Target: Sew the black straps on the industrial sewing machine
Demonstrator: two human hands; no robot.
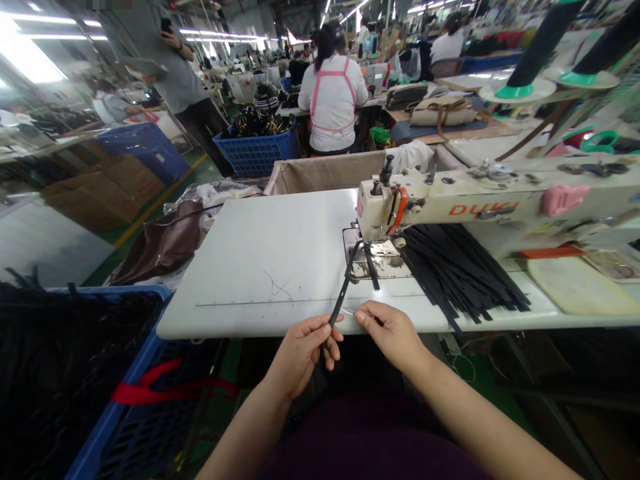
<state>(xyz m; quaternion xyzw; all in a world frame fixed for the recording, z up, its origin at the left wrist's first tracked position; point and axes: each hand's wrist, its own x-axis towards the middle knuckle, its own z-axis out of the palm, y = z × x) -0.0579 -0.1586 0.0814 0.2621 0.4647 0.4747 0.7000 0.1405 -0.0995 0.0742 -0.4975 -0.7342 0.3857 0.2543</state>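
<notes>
On the arm of the sewing machine (435,197) there are orange letters (483,209) which read "DUK" and one more letter, partly hidden behind a metal part; a ruler scale (250,304) is marked along the near side of the bench (220,267), but its numbers are too small to read. The bench is white and smooth, with loose dark threads (277,287) lying on it, and at the right a bundle of black strips (460,273) is spread beside the machine head. The black strap (343,293) runs from near the machine's needle area down over the bench edge to the left hand (303,347), whose fingers pinch it. The right hand (393,331) has thumb and forefinger pressed together on a thin shiny tool (349,312), and its tip is close to the strap. The room is a large workshop with a green floor, where a person in a pink-strapped apron (333,100) sits with the back turned, and another person in grey (170,67) stands at the left. A blue basket (257,150) near them contains dark pieces with gold-coloured parts, and a nearer blue crate (125,360) holds many black strips, with a red band (170,389) at its side
</notes>
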